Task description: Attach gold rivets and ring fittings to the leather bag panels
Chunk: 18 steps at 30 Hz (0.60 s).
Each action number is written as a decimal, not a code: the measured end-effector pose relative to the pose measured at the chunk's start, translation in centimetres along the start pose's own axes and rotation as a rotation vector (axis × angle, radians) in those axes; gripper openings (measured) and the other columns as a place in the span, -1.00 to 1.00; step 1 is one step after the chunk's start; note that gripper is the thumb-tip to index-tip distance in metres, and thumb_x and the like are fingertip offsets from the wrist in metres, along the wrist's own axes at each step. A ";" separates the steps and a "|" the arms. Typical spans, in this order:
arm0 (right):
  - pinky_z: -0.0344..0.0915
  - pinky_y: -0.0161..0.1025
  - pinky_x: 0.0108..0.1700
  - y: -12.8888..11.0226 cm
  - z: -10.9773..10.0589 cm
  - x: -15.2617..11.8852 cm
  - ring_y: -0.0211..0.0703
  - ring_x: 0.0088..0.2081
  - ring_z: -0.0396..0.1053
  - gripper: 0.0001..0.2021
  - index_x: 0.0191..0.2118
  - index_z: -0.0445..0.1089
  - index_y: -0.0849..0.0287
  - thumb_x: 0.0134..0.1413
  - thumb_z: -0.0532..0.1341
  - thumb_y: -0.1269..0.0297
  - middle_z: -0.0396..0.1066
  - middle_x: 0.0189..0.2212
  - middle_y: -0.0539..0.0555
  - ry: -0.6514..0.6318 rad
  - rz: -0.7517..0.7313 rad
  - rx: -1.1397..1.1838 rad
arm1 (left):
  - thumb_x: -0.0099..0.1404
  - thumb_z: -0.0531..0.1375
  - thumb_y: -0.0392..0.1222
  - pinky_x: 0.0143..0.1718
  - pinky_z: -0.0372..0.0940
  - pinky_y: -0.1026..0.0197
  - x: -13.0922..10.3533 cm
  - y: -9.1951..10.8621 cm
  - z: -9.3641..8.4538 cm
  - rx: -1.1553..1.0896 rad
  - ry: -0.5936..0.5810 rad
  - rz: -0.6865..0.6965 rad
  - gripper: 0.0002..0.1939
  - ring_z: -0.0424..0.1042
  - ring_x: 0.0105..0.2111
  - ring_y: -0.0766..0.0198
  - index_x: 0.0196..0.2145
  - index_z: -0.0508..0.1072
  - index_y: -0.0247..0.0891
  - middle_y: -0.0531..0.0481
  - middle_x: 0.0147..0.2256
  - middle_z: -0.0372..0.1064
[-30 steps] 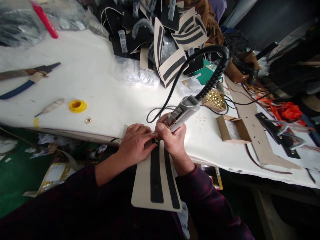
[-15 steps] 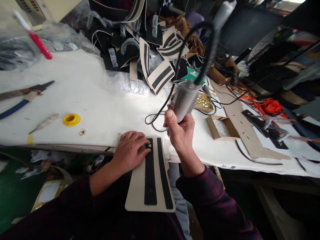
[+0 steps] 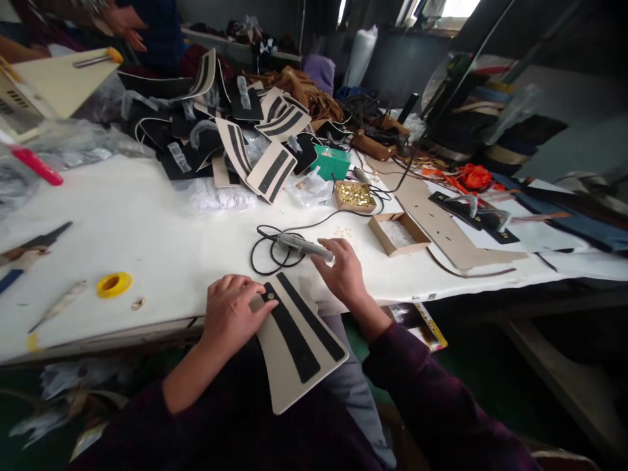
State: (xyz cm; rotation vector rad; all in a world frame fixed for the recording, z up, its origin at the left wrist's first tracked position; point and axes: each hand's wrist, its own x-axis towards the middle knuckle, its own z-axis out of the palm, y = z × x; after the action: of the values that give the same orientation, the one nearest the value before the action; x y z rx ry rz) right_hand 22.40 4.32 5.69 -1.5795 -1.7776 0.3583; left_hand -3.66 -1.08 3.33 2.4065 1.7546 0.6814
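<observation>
My left hand (image 3: 233, 314) grips the upper end of a beige panel (image 3: 282, 376) with two black strips, its thumb and a fingertip on either side of a small round metal stud (image 3: 271, 296). The panel's lower part rests over my lap. At the table's front edge, my right hand (image 3: 343, 271) has its thumb and fingers around the near end of a grey corded tool (image 3: 301, 245). The tool lies low over the table, pointing left, beside loops of black cable (image 3: 256, 258).
Yellow tape (image 3: 114, 284), an awl (image 3: 59, 304) and pliers (image 3: 34, 248) lie left. Ahead are piled striped panels (image 3: 272, 171), a box of gold studs (image 3: 354, 196) and a cardboard box (image 3: 398, 234). Another person's hand (image 3: 125, 26) shows at the upper left.
My right hand has brought the grey tool down from upright to lying low over the table. The panel has tilted, its lower end swinging right. The view has shifted up and right.
</observation>
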 end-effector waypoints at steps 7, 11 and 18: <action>0.47 0.04 0.05 -4.1 -6.1 -13.9 0.15 -0.01 0.55 -0.32 0.20 0.47 0.14 0.23 0.23 -0.33 0.57 -0.01 0.25 -0.155 0.498 0.848 | 0.32 0.36 0.12 -0.01 0.18 -0.10 -0.4 -0.1 0.3 0.063 0.026 0.012 -0.73 0.42 -0.06 -0.09 -0.25 0.52 -0.11 -0.09 -0.20 0.54; 0.42 0.03 0.15 -8.1 -6.5 -16.0 0.19 0.10 0.49 -0.38 0.20 0.48 0.08 0.11 0.42 -0.13 0.56 0.04 0.17 -0.296 0.496 0.898 | 0.34 0.33 0.14 -0.06 0.19 -0.07 -1.0 -0.1 0.4 0.103 0.042 0.022 -0.71 0.41 -0.08 -0.11 -0.24 0.49 -0.13 -0.10 -0.23 0.53; 0.37 -0.25 -0.23 -9.2 -7.6 -14.5 -0.11 -0.25 0.46 -0.83 -0.24 0.54 0.15 0.20 0.19 0.43 0.51 -0.31 0.03 -0.234 0.251 0.556 | 0.37 0.31 0.08 0.05 0.31 -0.18 -3.7 -0.8 -0.9 0.026 0.146 0.003 -0.71 0.42 0.04 -0.17 -0.11 0.45 -0.15 -0.20 -0.02 0.49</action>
State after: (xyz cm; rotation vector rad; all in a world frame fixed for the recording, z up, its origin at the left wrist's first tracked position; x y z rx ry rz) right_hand 20.44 -13.18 12.08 -1.3858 -1.4616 1.0939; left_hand -5.66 -4.34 2.77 2.4336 1.8234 0.8606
